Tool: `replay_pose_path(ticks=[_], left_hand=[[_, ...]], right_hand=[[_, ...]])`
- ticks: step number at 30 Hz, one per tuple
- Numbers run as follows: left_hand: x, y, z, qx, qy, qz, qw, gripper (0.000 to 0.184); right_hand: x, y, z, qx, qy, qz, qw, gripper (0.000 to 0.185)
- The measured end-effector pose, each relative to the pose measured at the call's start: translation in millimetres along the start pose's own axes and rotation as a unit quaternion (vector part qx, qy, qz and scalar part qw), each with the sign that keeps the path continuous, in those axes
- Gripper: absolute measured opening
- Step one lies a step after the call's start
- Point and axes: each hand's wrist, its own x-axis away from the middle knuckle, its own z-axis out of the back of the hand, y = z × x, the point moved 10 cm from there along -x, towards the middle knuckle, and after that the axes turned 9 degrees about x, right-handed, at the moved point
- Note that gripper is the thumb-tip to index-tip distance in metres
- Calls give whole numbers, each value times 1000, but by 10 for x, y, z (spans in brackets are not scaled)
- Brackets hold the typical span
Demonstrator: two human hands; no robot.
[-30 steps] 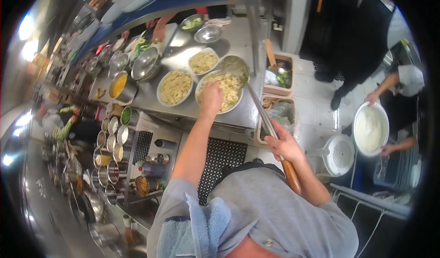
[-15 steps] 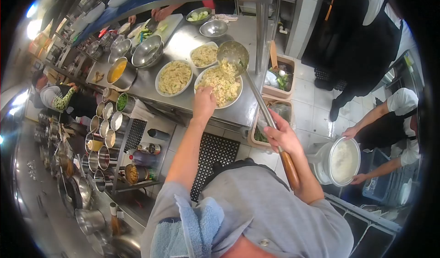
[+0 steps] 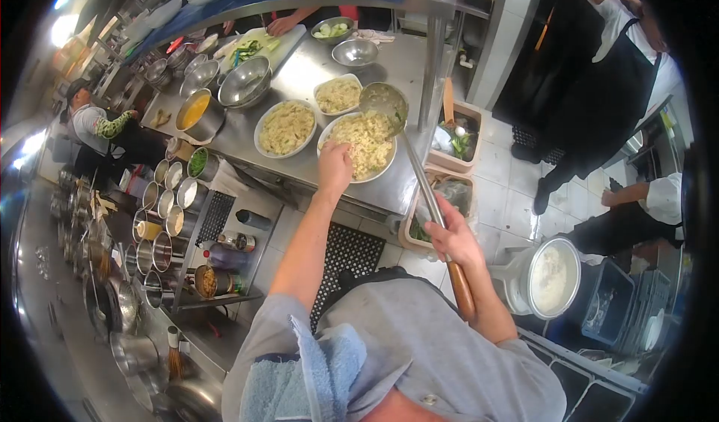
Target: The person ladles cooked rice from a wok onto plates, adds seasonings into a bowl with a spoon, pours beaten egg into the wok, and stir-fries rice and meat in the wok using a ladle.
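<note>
My right hand is wrapped round the handle of a long metal ladle, whose grip end is wooden. The ladle's bowl tilts over the right edge of a white bowl heaped with pale yellow, rice-like food. A little of that food and green bits cling inside the ladle. At the near left rim of the same bowl, my left hand grips the edge, its fingertips partly hidden against the food. Two more white dishes of similar food, an oval bowl and a smaller dish, stand beside it.
Metal bowls and a pot of orange liquid stand on the steel counter. Scrap bins are below its right end. A white tub stands at right. Other people work around; a steel post rises close to the ladle.
The ladle has dropped slightly and less food shows in it. At right, a co-worker's hands have come off the white tub. My left hand stays at the bowl's rim.
</note>
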Motion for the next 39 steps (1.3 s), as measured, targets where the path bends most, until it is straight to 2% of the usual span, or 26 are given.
replay_pose_path(ticks=[4,7,13,16,19,22,25,29,31,33,36,39], left_hand=[[51,127,9,-22,-6,4,1000,24],[14,282,-132,-28,-41,2,999,29],[-249,593,-476,-135,-145,4,980,44],[-268,529,-474,-135,-163,-3,977,42],[-220,361,-392,-141,-148,29,978,37],[-107,281,-242,-126,-116,24,985,32],[146,153,30,-59,-45,-4,997,29],[641,-242,508,59,-4,76,995,21],[892,-432,749,113,12,143,983,17],[1140,-727,892,142,37,157,977,16],[1527,-1109,1094,145,46,201,968,18],[2081,-1763,1112,155,39,258,953,18]], right_hand=[[-11,39,17,-17,9,-18,1000,69],[6,6,2,12,8,-6,1000,68],[86,-97,9,11,2,-8,1000,68],[102,-95,22,-3,-7,-3,1000,68],[52,-25,40,-32,-14,-2,999,67],[10,-94,90,-80,-19,-7,997,66],[-30,-89,147,-136,-33,-12,990,66],[-110,-140,80,-260,-37,-52,963,55],[-245,-283,-130,-245,-60,-40,967,53],[-426,-420,-403,-224,-102,-28,969,55],[-759,-561,-949,-60,-120,26,991,60],[-1169,-426,-1375,195,-40,113,973,65]])
